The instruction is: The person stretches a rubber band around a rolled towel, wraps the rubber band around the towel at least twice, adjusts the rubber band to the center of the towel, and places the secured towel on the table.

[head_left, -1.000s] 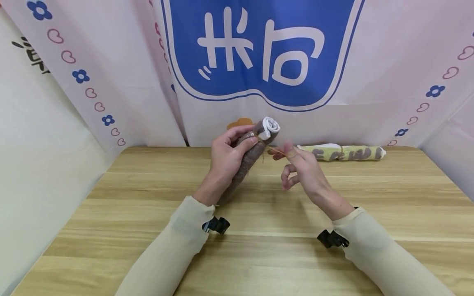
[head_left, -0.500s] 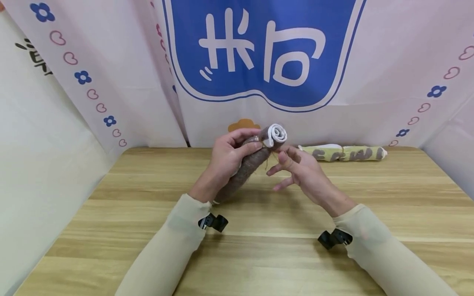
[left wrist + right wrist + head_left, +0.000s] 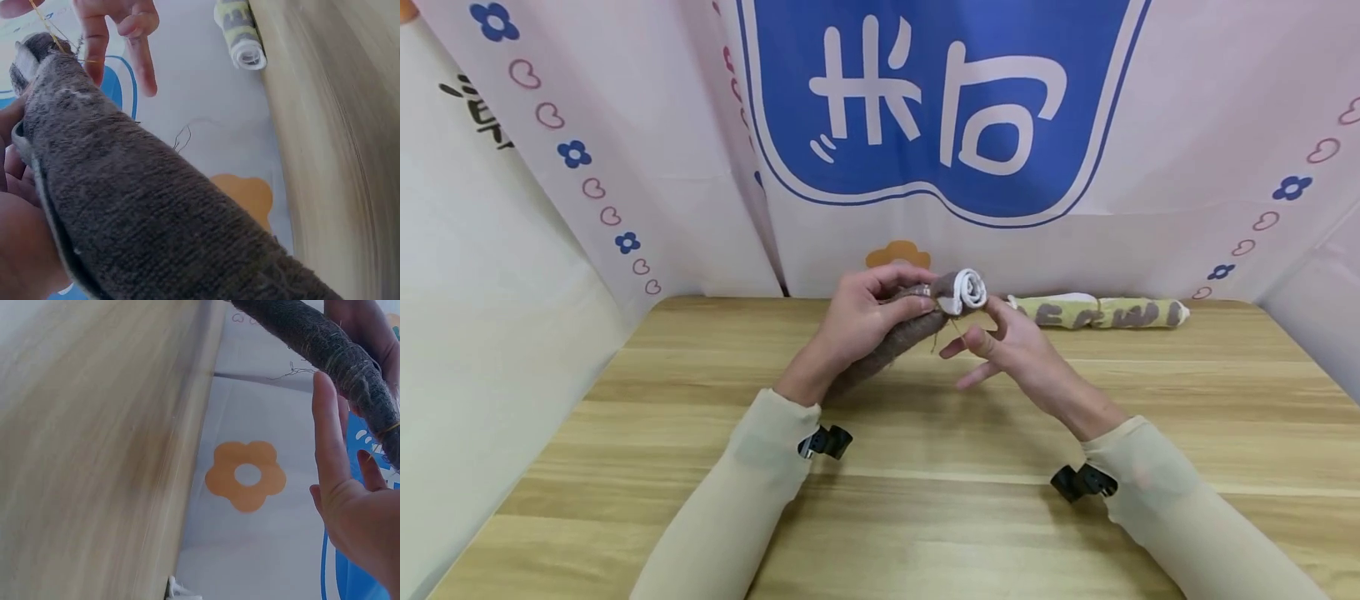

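A rolled brown towel (image 3: 906,337), its white spiral end facing right, is tilted above the table in the head view. My left hand (image 3: 868,321) grips it near that end, thumb on top. A thin orange rubber band (image 3: 57,40) goes round the roll near the end, with a strand stretched toward my right hand (image 3: 1018,342). That hand is at the roll's end, thumb and index finger by the strand, other fingers spread; its exact hold is partly hidden. In the right wrist view, loose threads hang from the brown towel (image 3: 312,334).
A second rolled towel (image 3: 1138,313), yellow with grey patches and bound in the middle, lies along the back edge of the wooden table (image 3: 925,517). Behind stands a white cloth backdrop (image 3: 1195,167) with a blue sign print.
The towel's white end has moved right and down, and the roll is tilted lower. My right hand has come in from pulling the band sideways to the end of the roll.
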{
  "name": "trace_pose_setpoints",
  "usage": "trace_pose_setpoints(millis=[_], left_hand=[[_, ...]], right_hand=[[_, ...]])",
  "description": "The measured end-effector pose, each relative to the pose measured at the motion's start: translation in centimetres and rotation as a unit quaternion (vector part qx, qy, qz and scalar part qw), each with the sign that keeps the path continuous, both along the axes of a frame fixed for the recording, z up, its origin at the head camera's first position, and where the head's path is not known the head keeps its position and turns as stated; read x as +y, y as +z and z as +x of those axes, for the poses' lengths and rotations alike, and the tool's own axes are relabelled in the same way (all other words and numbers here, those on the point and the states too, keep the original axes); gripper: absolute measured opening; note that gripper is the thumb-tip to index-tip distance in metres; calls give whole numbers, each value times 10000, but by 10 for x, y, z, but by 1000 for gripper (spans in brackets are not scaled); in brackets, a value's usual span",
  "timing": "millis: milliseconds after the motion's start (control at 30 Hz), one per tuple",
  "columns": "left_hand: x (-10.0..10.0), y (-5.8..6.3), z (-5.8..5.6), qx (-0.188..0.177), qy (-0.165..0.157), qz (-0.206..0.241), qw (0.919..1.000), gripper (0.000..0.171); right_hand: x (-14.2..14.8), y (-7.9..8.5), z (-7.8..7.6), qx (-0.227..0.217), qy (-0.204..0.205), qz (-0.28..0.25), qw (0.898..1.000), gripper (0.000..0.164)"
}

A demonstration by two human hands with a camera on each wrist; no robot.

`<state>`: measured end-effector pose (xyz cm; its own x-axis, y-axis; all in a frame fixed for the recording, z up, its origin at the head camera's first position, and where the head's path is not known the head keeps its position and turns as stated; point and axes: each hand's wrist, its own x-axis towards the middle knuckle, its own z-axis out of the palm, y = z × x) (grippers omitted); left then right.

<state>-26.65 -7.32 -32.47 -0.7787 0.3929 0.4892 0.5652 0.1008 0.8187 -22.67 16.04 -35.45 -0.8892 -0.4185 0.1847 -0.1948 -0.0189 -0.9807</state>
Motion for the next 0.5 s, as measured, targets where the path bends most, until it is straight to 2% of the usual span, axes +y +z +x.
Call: trace_pose_setpoints(millis=[200,500], left_hand=[[-3,4,2,106,-108,-189,9997,21],[-10,10,2,381,-146,-1174,9923,18]], right_hand=[[-3,3,3,9,229,-148,9996,121],[-4,4,4,-20,127,-25,9999,119]])
